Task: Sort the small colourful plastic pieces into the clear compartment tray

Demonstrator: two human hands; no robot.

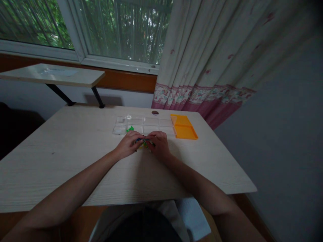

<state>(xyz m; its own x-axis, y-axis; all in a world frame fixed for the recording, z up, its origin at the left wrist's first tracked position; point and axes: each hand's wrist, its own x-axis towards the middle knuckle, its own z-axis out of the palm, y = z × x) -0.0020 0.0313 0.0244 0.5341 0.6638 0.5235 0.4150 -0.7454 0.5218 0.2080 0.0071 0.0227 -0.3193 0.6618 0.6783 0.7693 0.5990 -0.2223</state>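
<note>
My left hand (128, 144) and my right hand (158, 144) meet on the pale wooden table (75, 158), fingers curled together over a small cluster of coloured pieces (142, 141), blue, yellow and green. Both hands pinch at this cluster; I cannot make out its exact shape. Just beyond the hands lies a clear plastic compartment box (141, 125) with a green piece (130, 129) in one cell. Its orange lid (183, 127) lies open to the right of the box.
A small dark round spot (155, 113) sits near the table's far edge. A raised shelf on black legs (54, 74) stands at the back left under the window. A curtain (214, 57) hangs at the back right.
</note>
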